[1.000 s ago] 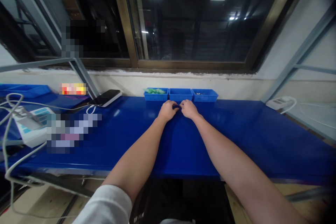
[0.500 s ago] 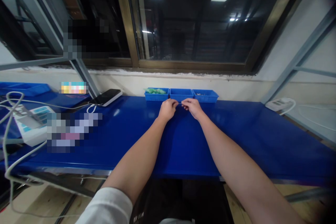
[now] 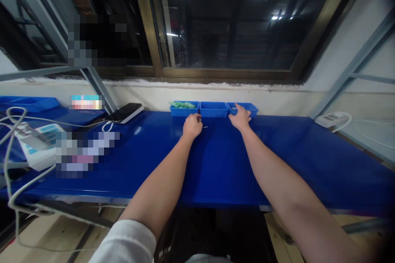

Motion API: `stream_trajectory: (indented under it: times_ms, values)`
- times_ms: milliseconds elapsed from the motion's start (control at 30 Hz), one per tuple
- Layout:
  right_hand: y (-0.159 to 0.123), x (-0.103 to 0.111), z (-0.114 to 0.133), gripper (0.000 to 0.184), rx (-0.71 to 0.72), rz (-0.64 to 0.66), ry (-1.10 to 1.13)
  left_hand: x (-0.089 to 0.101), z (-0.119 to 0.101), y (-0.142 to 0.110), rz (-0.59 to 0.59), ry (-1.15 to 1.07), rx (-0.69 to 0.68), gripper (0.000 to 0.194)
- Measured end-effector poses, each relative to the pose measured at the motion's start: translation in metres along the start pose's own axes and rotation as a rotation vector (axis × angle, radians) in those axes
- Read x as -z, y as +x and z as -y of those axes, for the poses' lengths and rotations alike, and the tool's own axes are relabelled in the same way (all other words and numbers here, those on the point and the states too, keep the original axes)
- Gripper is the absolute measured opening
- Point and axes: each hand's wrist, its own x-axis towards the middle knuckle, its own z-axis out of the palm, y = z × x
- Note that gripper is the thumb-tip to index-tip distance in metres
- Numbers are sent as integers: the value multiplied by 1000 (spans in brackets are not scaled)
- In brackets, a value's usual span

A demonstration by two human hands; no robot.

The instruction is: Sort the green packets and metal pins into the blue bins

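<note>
Blue bin [image 3: 254, 111], right hand [image 3: 240, 119] moved there, thin piece [image 3: 205, 127] in left hand [image 3: 193, 125]

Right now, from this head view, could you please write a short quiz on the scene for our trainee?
1. Where is the green material: (a) left blue bin, (b) middle blue bin, (c) right blue bin?
2. True or false: the right hand is at the left blue bin.
3. Fill in: a thin, pale piece shows beside the ____ hand.

Key: 1. a. 2. False; it is at the right blue bin. 3. Left.
</note>
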Motion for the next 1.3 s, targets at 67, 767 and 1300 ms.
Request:
stream_trajectory:
  times_ms: [67, 767, 1300]
  values:
    - [-1, -1, -1, 67, -4, 81, -10, 0, 1, 2, 74, 26, 30, 32]
    - [-37, -19, 32, 26, 407, 437, 273, 2, -12, -5, 332, 161, -167, 18]
    - [-32, -21, 31, 12, 192, 484, 695, -4, -8, -2, 120, -80, -309, 18]
